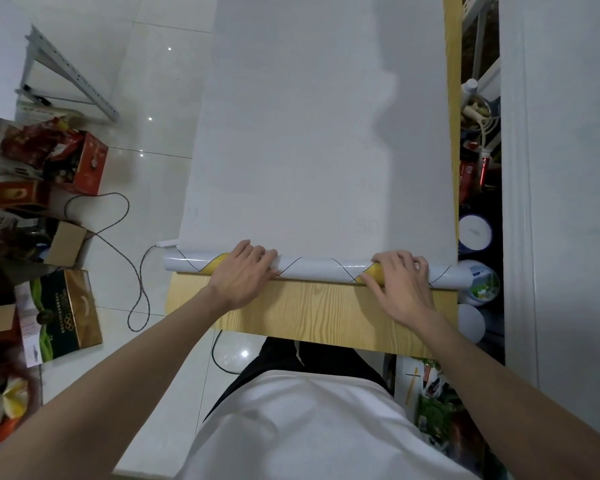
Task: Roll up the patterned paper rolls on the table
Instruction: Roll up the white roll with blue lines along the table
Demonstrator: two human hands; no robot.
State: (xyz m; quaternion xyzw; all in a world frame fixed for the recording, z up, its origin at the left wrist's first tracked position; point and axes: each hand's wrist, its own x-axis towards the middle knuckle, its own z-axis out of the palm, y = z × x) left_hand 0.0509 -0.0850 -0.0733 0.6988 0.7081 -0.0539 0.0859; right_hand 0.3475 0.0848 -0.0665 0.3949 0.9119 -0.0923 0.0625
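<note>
Pale wood-grain tabletop (309, 317) fills the lower centre of the frame, where a person stands rolling a patterned paper roll (319, 270) that lies crosswise just past the near edge, its ends overhanging both sides. Only a slim tube, white with thin dark diamond lines and yellow patches, appears wound so far, so the job looks barely begun. The left hand (241, 275) and right hand (399, 282) rest palm-down on the tube, well apart, fingers curled over its top and far side in a light grip. Beyond them the unrolled sheet (309, 133), plain white side up, stretches to the top of the frame, all left to wind.
</note>
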